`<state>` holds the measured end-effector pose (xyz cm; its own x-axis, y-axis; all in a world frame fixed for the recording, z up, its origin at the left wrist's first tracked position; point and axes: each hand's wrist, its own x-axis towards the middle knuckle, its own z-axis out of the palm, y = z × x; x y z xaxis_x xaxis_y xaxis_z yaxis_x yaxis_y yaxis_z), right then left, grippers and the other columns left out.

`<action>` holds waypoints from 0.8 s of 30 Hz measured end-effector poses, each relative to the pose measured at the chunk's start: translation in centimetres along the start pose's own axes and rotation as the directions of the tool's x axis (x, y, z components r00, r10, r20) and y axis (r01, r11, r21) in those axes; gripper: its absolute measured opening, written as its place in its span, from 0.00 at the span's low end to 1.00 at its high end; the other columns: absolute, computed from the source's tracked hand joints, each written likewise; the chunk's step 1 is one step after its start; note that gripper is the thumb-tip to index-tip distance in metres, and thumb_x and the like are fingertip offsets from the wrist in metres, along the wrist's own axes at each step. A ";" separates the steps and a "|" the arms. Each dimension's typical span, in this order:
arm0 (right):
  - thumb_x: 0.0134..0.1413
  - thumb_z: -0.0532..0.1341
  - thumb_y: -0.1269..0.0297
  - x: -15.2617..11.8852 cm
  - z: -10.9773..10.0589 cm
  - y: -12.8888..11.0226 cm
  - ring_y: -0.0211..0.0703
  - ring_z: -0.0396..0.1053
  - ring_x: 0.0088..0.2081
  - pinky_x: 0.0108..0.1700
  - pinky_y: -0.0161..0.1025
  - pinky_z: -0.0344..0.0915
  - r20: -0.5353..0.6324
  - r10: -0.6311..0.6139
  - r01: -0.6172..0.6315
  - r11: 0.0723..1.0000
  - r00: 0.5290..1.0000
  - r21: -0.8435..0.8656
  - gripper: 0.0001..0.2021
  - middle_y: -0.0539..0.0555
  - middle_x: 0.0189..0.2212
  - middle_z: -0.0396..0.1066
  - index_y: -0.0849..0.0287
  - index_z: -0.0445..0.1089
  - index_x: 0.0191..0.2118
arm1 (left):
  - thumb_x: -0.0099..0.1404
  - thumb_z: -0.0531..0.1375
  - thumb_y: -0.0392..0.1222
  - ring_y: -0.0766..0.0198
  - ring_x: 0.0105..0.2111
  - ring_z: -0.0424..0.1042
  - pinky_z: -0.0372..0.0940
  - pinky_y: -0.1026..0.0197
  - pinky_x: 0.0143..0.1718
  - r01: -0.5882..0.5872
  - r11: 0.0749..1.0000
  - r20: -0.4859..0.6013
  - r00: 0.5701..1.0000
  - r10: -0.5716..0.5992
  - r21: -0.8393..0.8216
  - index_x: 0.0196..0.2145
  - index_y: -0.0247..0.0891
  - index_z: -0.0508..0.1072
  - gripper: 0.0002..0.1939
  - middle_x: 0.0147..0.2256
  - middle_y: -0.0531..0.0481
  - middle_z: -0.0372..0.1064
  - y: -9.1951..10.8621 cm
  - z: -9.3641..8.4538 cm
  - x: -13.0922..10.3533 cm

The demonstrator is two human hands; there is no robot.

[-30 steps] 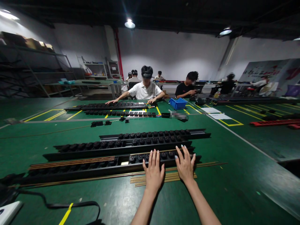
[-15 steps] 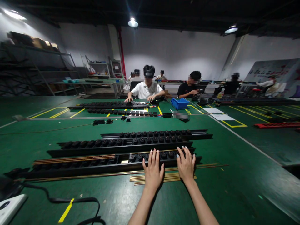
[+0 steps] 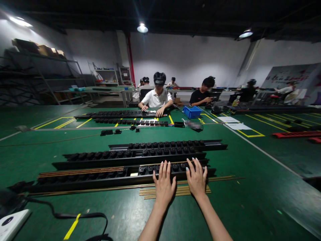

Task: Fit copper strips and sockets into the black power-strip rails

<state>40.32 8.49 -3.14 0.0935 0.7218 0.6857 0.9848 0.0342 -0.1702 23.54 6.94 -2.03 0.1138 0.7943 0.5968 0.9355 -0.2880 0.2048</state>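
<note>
My left hand (image 3: 164, 185) lies palm down with its fingers stretched over the nearest black rail (image 3: 100, 183), which carries a row of round black parts. My right hand (image 3: 197, 179) is spread over the right part of the same rail, its fingertips near the far edge. Under and between both hands run several short brass rods (image 3: 181, 190) on the green table. Longer thin rods (image 3: 82, 171) rest along the top of the rail at the left. Whether my fingertips press on the rail's parts cannot be made out.
Two more black rails (image 3: 120, 157) lie just beyond. A black strap (image 3: 82, 215) and a white phone-like device (image 3: 13, 224) are at the lower left. Across the table a person in a white shirt (image 3: 156, 97) handles a black strip; a blue bin (image 3: 192, 112) stands nearby.
My right hand has shifted slightly left, towards my left hand, which stays in place. Across the table, the co-worker's hands have moved closer together along the strip.
</note>
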 end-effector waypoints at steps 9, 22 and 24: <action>0.64 0.44 0.62 -0.1 -0.5 -1.3 0.47 0.50 0.63 0.61 0.62 0.37 0.016 -0.042 0.042 0.999 0.999 -0.006 0.21 0.58 0.61 0.55 0.51 0.55 0.61 | 0.67 0.49 0.50 0.57 0.64 0.46 0.40 0.41 0.61 0.008 1.000 0.014 1.000 -0.008 -0.020 0.65 0.44 0.44 0.31 0.64 0.46 0.49 0.1 -0.1 -0.1; 0.64 0.45 0.61 -0.3 -0.6 -2.8 0.46 0.52 0.62 0.62 0.62 0.34 0.050 -0.090 0.090 0.996 0.995 0.015 0.22 0.58 0.60 0.58 0.52 0.54 0.62 | 0.67 0.49 0.46 0.56 0.64 0.46 0.41 0.41 0.61 -0.003 1.000 0.011 1.000 0.004 -0.010 0.65 0.43 0.45 0.31 0.64 0.44 0.49 0.0 0.0 -0.1; 0.64 0.45 0.62 -0.3 -0.5 -3.2 0.47 0.51 0.62 0.62 0.62 0.34 0.042 -0.072 0.071 0.997 0.997 0.017 0.23 0.58 0.60 0.58 0.53 0.52 0.63 | 0.67 0.50 0.46 0.55 0.64 0.47 0.43 0.41 0.61 -0.003 1.000 0.001 1.000 0.003 -0.005 0.65 0.43 0.45 0.31 0.64 0.44 0.50 0.0 0.0 -0.1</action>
<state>37.26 7.79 -2.46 0.0164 0.7462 0.6656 0.9863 0.0971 -0.1332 23.56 6.85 -2.06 0.1174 0.7937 0.5969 0.9334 -0.2933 0.2065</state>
